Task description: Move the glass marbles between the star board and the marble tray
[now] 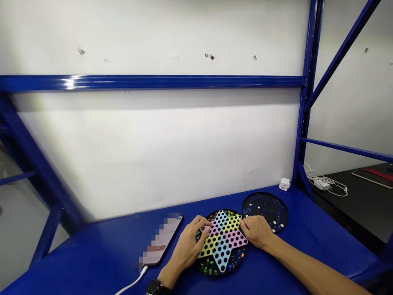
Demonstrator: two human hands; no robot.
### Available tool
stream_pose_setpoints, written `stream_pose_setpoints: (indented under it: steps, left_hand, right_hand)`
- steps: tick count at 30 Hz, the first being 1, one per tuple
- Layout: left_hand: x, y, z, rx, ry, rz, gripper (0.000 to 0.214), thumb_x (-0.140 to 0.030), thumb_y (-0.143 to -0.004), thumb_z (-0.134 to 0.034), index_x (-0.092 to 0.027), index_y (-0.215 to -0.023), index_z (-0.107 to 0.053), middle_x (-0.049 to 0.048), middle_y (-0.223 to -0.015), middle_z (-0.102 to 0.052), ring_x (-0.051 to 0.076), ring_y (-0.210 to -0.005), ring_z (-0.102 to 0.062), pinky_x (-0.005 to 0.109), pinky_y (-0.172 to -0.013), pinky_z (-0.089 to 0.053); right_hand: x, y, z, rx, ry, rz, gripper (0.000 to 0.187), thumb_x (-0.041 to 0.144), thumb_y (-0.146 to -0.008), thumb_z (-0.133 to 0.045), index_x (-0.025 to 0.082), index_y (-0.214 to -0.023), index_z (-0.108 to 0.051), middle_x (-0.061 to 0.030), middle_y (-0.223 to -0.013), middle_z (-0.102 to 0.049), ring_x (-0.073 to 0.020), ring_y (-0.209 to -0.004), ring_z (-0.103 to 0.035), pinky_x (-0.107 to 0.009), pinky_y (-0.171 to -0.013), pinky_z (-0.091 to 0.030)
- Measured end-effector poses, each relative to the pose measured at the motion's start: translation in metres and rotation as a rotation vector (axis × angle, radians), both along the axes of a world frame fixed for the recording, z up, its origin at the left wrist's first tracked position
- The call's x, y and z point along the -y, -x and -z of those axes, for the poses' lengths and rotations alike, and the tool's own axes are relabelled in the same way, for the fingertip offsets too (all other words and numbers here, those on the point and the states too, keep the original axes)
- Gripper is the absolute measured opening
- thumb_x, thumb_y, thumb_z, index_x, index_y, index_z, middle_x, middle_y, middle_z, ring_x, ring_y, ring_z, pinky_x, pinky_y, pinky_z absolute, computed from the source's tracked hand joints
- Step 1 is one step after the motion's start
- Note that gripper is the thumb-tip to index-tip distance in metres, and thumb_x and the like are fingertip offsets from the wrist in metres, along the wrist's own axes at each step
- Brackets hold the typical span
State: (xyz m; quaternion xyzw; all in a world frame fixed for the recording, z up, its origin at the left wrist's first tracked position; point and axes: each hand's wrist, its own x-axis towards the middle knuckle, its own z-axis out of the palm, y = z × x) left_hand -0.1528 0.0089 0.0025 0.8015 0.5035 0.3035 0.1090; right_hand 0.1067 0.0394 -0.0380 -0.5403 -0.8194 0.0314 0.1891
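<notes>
Near the front edge of the bench, a star-shaped Chinese checkers board [222,241] sits on a round black tray [229,273], with green marbles [208,266] showing in the tray beneath the star's arms. My left hand [186,246] curves over the star's left side, its fingers bunched close against the pink arm. My right hand [256,231] lies at the upper right, its fingers together beside the yellow arm. I cannot tell whether either hand holds a marble or only rests there.

Just behind and to the right, a second round black disc [265,211] touches the tray and carries white marbles [278,226]. Left of my left hand, a phone [159,241] lies blurred, with its white cable [132,280] running off the front edge. A white plug adapter [284,184] sits by the bench's back edge, beneath the blue steel rack [310,61].
</notes>
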Motion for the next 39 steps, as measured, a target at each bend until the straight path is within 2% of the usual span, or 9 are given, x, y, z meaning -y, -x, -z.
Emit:
stream_pose_setpoints:
  steps: [5, 9, 13, 16, 19, 22, 24, 28, 39]
  left_hand:
    - [0.000, 0.000, -0.001, -0.012, -0.032, -0.003, 0.032, -0.042, -0.098, -0.038, -0.023, -0.091, -0.062, 0.0043, -0.099, -0.065, 0.020, -0.088, -0.062, 0.032, -0.082, -0.049]
    - [0.001, -0.001, -0.002, -0.002, -0.034, 0.000, 0.033, -0.043, -0.099, -0.037, -0.023, -0.091, -0.063, 0.0051, -0.097, -0.065, 0.021, -0.087, -0.062, 0.034, -0.081, -0.050]
    - [0.002, -0.002, -0.004, 0.006, -0.015, -0.001, 0.035, -0.046, -0.099, -0.036, -0.023, -0.092, -0.062, 0.0063, -0.098, -0.065, 0.022, -0.089, -0.061, 0.036, -0.083, -0.050]
    - [0.002, -0.002, -0.003, 0.010, 0.000, 0.004, 0.036, -0.047, -0.098, -0.036, -0.023, -0.092, -0.062, 0.0064, -0.099, -0.064, 0.022, -0.089, -0.060, 0.036, -0.084, -0.049]
    - [0.002, -0.002, -0.003, 0.017, 0.005, 0.003, 0.036, -0.048, -0.099, -0.035, -0.024, -0.092, -0.061, 0.0062, -0.099, -0.064, 0.022, -0.089, -0.060, 0.035, -0.084, -0.048]
    - [0.002, -0.002, -0.003, 0.012, 0.005, 0.002, 0.036, -0.048, -0.099, -0.035, -0.024, -0.092, -0.061, 0.0056, -0.099, -0.063, 0.022, -0.089, -0.061, 0.035, -0.084, -0.048]
    - [0.002, -0.002, -0.003, 0.007, 0.007, 0.000, 0.036, -0.048, -0.099, -0.035, -0.024, -0.092, -0.060, 0.0054, -0.099, -0.064, 0.022, -0.089, -0.061, 0.035, -0.083, -0.048]
    - [0.003, -0.002, -0.004, 0.003, -0.006, -0.003, 0.036, -0.047, -0.099, -0.035, -0.024, -0.092, -0.061, 0.0058, -0.099, -0.065, 0.021, -0.089, -0.061, 0.034, -0.083, -0.049]
    - [0.004, -0.002, -0.002, -0.006, 0.038, 0.019, 0.044, -0.047, -0.101, -0.027, -0.023, -0.091, -0.063, 0.0055, -0.098, -0.065, 0.021, -0.088, -0.060, 0.034, -0.085, -0.047]
  right_hand:
    - [0.001, 0.002, 0.003, 0.046, -0.001, 0.015, 0.055, 0.040, -0.102, -0.028, 0.020, -0.074, -0.072, -0.0085, -0.076, -0.075, -0.0170, -0.067, -0.066, -0.025, -0.059, -0.031]
    - [-0.004, -0.001, -0.003, -0.060, -0.008, 0.065, 0.061, 0.043, -0.103, -0.024, 0.020, -0.066, -0.068, -0.0065, -0.068, -0.071, -0.0165, -0.061, -0.063, -0.027, -0.057, -0.029]
    - [-0.018, -0.025, -0.014, -0.206, -0.063, 0.234, 0.067, 0.049, -0.103, -0.017, 0.020, -0.062, -0.062, -0.0057, -0.060, -0.065, -0.0165, -0.056, -0.060, -0.028, -0.056, -0.027]
    - [-0.026, -0.046, -0.014, -0.180, -0.012, 0.297, 0.060, 0.050, -0.102, -0.024, 0.020, -0.062, -0.059, -0.0047, -0.060, -0.063, -0.0167, -0.057, -0.059, -0.027, -0.056, -0.028]
    - [-0.028, -0.054, -0.012, -0.100, 0.079, 0.279, 0.044, 0.045, -0.099, -0.038, 0.021, -0.069, -0.060, -0.0036, -0.069, -0.065, -0.0172, -0.064, -0.060, -0.026, -0.058, -0.031]
    - [-0.021, -0.043, -0.013, -0.111, 0.011, 0.229, 0.033, 0.040, -0.099, -0.040, 0.021, -0.081, -0.060, -0.0042, -0.086, -0.065, -0.0171, -0.078, -0.061, -0.026, -0.066, -0.037]
    - [-0.012, -0.031, -0.015, -0.157, -0.035, 0.131, 0.031, 0.040, -0.099, -0.038, 0.021, -0.087, -0.060, -0.0042, -0.093, -0.063, -0.0166, -0.084, -0.060, -0.026, -0.073, -0.040]
    - [0.003, -0.010, -0.013, -0.148, 0.037, -0.053, 0.026, 0.042, -0.095, -0.046, 0.021, -0.089, -0.060, -0.0037, -0.093, -0.060, -0.0170, -0.084, -0.058, -0.027, -0.075, -0.041]
    - [0.006, -0.009, -0.006, -0.033, 0.105, -0.098, 0.036, 0.040, -0.098, -0.039, 0.019, -0.077, -0.059, -0.0048, -0.087, -0.059, -0.0174, -0.080, -0.056, -0.029, -0.070, -0.038]
